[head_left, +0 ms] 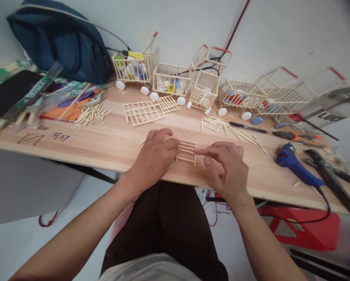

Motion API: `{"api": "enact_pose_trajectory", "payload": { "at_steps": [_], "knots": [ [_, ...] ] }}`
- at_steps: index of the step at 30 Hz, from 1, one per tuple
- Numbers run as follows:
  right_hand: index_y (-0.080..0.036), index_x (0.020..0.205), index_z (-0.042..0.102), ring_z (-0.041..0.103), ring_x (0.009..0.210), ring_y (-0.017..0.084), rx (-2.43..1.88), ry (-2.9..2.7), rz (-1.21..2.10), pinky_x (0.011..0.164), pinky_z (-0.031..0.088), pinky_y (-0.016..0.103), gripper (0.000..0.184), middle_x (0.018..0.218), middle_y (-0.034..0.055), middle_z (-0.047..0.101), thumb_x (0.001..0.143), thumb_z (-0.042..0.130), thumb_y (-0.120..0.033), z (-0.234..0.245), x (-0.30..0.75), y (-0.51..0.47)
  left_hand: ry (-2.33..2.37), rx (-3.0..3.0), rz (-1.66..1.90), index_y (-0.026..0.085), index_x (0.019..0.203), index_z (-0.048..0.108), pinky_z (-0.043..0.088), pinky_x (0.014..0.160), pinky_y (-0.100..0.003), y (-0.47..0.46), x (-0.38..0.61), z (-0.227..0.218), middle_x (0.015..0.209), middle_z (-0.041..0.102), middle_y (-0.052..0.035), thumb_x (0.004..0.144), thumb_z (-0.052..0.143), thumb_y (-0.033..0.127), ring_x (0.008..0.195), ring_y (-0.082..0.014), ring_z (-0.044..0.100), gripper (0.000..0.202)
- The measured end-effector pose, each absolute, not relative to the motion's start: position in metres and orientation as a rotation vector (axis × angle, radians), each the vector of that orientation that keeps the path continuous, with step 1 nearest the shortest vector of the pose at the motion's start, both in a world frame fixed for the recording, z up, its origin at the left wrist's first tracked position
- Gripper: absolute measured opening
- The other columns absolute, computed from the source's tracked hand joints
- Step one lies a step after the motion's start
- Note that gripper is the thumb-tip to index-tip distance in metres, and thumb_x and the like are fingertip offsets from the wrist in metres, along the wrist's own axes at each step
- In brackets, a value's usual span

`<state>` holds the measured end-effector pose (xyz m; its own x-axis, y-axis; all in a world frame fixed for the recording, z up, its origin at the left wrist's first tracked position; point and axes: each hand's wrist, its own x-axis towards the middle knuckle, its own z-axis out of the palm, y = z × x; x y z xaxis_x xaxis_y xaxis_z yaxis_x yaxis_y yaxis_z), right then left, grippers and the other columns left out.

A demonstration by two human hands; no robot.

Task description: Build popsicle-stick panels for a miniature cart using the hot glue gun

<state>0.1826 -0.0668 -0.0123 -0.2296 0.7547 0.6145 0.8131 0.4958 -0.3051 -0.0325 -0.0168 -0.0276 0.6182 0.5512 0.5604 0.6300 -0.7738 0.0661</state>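
Observation:
A small lattice of thin wooden sticks (pixel 187 150) lies flat near the table's front edge. Over its left end my left hand (pixel 159 154) rests with bent fingers, gripping the frame against the wood; part of the lattice is hidden beneath it. From the other side, my right hand (pixel 226 166) reaches in with the index fingertip touching the lattice's right end. Its thumb stands apart from that finger, and nothing is held. A loose stick (pixel 142 142) pokes out beside my left hand. Just behind lie a larger stick panel (pixel 144 113) and a smaller grid panel (pixel 167 104).
Several stick-built carts (pixel 171 80) with white wheels line the wall. Cut sticks form a left pile (pixel 94 114) and a right pile (pixel 221 125). At right are a blue glue gun (pixel 297 166), orange-handled pliers (pixel 297 136) and a black tool (pixel 329 179). A blue bag (pixel 66 47) stands back left.

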Motion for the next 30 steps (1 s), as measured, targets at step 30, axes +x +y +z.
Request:
{"api": "enact_pose_trajectory", "payload": {
  "at_steps": [30],
  "knots": [
    [-0.022,0.093,0.065,0.061,0.090,0.021,-1.276,-2.108,-0.235,0.081,0.034,0.039,0.008,0.081,0.0010,0.070,0.090,0.058,-0.021,-0.0183,0.1815,-0.0604,-0.938,-2.726,-0.812,0.019,0.100,0.069,0.033,0.098,-0.043,-0.0194,-0.0305,-0.0236,0.116,0.067,-0.0048,0.098,0.048,0.022,0.121,-0.0260,0.045,0.021]
  ]
}}
